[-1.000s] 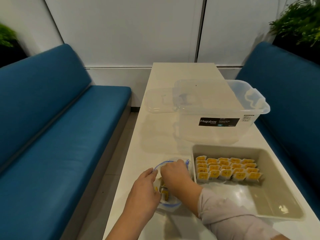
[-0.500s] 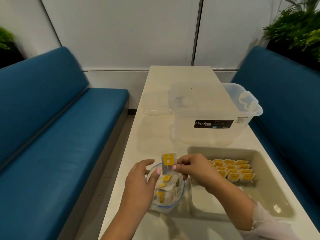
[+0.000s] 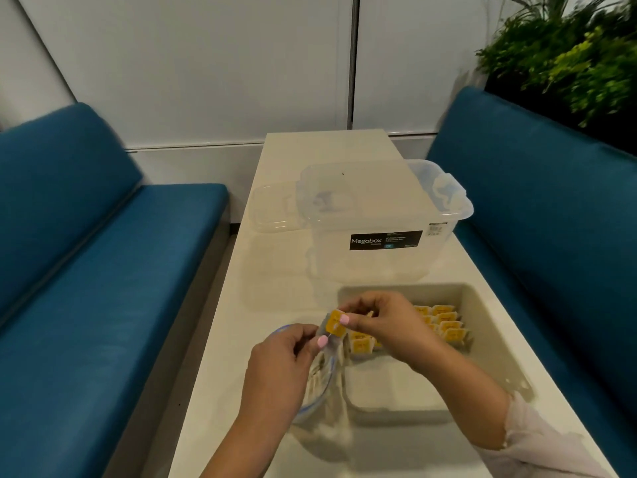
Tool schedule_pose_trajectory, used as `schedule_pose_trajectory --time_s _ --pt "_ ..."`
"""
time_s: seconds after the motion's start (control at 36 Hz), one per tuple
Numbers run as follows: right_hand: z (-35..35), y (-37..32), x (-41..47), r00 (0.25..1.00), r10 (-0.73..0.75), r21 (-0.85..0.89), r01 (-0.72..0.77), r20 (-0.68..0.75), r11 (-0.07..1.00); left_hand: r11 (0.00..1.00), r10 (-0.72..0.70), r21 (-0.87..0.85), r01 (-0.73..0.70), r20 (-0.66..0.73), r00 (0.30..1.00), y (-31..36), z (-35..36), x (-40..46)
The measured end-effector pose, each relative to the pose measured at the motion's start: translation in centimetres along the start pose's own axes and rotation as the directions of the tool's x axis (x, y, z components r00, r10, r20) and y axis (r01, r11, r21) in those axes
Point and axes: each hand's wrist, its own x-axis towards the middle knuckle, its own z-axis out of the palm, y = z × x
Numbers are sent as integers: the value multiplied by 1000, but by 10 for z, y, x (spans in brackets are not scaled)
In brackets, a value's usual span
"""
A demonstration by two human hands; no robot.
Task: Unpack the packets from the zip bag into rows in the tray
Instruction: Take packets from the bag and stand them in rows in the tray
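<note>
Packet now nearer tray, right fingers pinching, left on zip bag.

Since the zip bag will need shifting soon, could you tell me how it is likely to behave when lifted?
Probably floppy: the zip bag is thin clear film that sags and creases beside the left hand. Likely light, holding only small packets. Its mouth gapes open, so tipping it could spill them; supporting it from below seems wise.
</note>
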Motion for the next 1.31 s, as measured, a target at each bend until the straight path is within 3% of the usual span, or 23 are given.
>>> schedule_pose_trajectory --time_s 0.11,0.25,0.36,0.56,0.75,0.97,1.31 --pt "-15 2 -1 999 -19 -173 12 -37 985 998 33 55 -33 0 999 8 11 1" --pt "-36 2 -3 999 -27 -212 20 -33 977 995 39 90 -42 35 999 16 22 3" --pt "-52 7 -4 997 -22 -334 -5 -75 943 959 56 273 -76 82 995 12 31 5" --pt "-63 26 -2 992 32 -643 -102 -119 759 862 -29 505 -49 146 989 7 38 -4" --pt "-55 49 9 996 -1 -844 -75 -89 531 843 -89 538 -2 144 986 9 40 -7" --pt "-42 65 17 999 -14 -915 -34 -44 403 847 -119 531 34 127 985 10 40 -9" --pt "-33 73 24 997 -37 -920 -51 -71 389 852 -144 521 57 128 981 10 39 -10"
